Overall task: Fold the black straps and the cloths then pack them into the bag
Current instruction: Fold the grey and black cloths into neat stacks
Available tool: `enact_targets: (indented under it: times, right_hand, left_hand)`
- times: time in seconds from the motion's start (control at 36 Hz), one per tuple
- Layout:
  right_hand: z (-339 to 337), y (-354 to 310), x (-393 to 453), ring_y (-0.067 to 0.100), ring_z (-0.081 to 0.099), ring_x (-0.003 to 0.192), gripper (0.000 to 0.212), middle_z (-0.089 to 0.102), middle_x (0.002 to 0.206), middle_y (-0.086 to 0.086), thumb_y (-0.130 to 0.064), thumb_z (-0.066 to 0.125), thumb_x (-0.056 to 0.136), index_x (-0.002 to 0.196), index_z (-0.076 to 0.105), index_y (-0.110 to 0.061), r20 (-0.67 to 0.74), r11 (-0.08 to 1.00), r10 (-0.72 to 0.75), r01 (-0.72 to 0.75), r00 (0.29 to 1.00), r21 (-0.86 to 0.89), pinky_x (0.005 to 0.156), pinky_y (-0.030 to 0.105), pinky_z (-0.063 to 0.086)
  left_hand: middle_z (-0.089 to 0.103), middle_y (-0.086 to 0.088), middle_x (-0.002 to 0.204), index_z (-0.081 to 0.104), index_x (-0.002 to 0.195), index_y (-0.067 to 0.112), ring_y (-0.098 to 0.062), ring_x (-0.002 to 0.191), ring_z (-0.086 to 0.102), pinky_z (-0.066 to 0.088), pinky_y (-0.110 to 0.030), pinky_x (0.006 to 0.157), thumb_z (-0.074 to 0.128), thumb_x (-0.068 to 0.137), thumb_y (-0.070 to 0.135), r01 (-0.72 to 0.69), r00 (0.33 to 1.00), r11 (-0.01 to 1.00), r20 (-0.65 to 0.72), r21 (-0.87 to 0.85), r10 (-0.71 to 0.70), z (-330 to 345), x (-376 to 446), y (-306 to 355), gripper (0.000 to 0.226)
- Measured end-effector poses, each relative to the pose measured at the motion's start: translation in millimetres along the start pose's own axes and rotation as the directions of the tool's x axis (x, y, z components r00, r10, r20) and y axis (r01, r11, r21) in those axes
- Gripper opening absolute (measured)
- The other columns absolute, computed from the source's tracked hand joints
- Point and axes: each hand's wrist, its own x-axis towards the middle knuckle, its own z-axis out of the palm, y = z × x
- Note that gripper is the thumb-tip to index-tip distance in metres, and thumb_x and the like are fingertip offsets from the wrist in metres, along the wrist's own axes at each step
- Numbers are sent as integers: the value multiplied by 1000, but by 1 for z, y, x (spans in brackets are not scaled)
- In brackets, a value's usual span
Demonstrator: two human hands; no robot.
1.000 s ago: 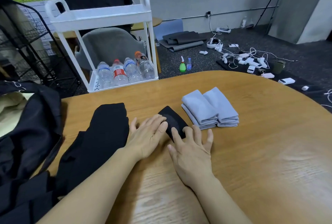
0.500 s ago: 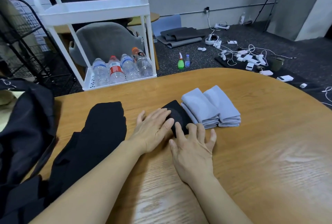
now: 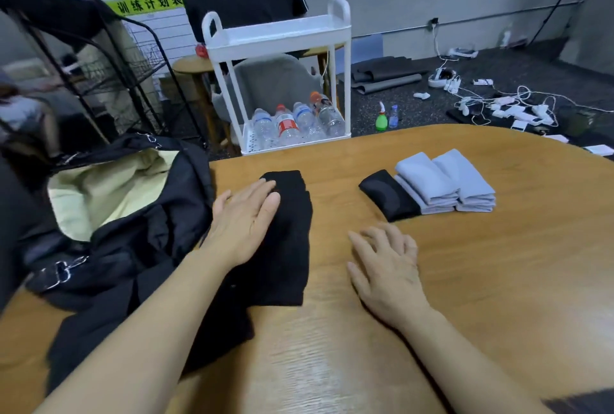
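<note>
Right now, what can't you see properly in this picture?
All in the head view:
- Inside the bag: only pale lining shows; its black folds hide the bottom.
- Black cloth: the left hand and forearm cover part.
- Folded black strap: its far edge hides behind the grey cloths.
- Rack, far left: blurred.

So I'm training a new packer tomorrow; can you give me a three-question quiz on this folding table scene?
1. True or false: the left hand rests flat on the long black cloth.
2. Which lies directly against the folded grey cloths?
A. the bag
B. the small folded black piece
C. the right hand
3. Fill in: the bag's mouth is ____, showing a pale lining.

Key: 1 true; 2 B; 3 open.
</note>
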Motion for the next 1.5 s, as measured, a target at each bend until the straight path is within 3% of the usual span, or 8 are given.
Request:
enact_targets:
  times: [0.19, 0.36, 0.64, 1.03, 1.19, 1.33, 1.44, 1.5]
  right_hand:
    - [7, -81, -7, 22, 55, 113, 37, 67, 102, -9, -43, 51, 74, 100, 70, -25, 199, 946, -323, 321, 925, 44, 93, 43, 31]
    - [9, -83, 1, 17, 58, 82, 33, 64, 65, -9, -31, 37, 76, 63, 67, -24, 159, 977, -194, 204, 968, -53, 75, 37, 28]
    - [-13, -32, -35, 22, 63, 83, 30, 64, 64, -9, -25, 44, 77, 72, 73, -22, -86, 999, 36, -34, 996, 16, 76, 35, 26]
    - [-49, 2, -98, 26, 62, 88, 29, 70, 75, -5, -26, 45, 77, 68, 71, -17, -121, 987, 16, -35, 993, -156, 81, 39, 31]
    - [-62, 0, -110, 21, 61, 91, 29, 70, 73, -10, -28, 46, 73, 67, 73, -19, -148, 997, 68, -71, 987, -13, 85, 39, 31]
    - [-66, -8, -78, 19, 58, 96, 35, 73, 86, -8, -26, 42, 82, 90, 75, -19, -104, 996, 47, -38, 993, 78, 85, 32, 32]
    - [-59, -14, -52, 22, 59, 119, 51, 68, 120, 1, -26, 30, 87, 121, 66, -14, 178, 998, -66, 68, 982, -7, 98, 34, 40]
    - [-58, -15, -47, 20, 37, 141, 61, 48, 147, 5, -33, 16, 94, 143, 46, -12, 309, 993, -119, 109, 944, 47, 113, 36, 29]
  left_hand:
    - [31, 7, 158, 34, 150, 28, -6, 146, 20, -6, -43, 117, 6, 93, 60, 30, 995, 981, 83, 190, -46, -10, -39, -24, 71]
    - [25, 7, 160, 26, 154, 28, -7, 149, 13, -12, -43, 117, 2, 96, 58, -19, 986, 955, 166, 297, -32, -10, -63, -16, 69]
    - [16, -1, 164, 12, 157, 18, -15, 150, 13, -13, -45, 118, 13, 106, 41, -77, 959, 916, 281, 395, -41, 23, -66, 25, 55]
    - [10, 2, 165, 10, 158, 23, -19, 152, 0, -10, -51, 118, 7, 104, 47, -11, 938, 902, 318, 432, -141, 62, -71, 54, 59]
    - [8, 2, 165, 11, 157, 23, -19, 152, -1, -10, -52, 117, 6, 104, 47, -11, 943, 902, 306, 431, -135, 57, -74, 52, 59]
    - [8, 1, 165, 15, 157, 19, -14, 151, 0, -8, -43, 120, 12, 106, 43, -48, 968, 945, 247, 324, -36, 62, -80, 78, 56]
    - [4, 0, 165, 8, 157, 15, -13, 151, -4, -7, -38, 122, 14, 106, 41, -87, 975, 960, 221, 268, 26, 79, -95, 105, 58]
    - [-1, 0, 165, 1, 157, 15, -13, 151, -8, -11, -37, 121, -2, 99, 46, -112, 968, 960, 248, 256, 47, 90, -107, 112, 67]
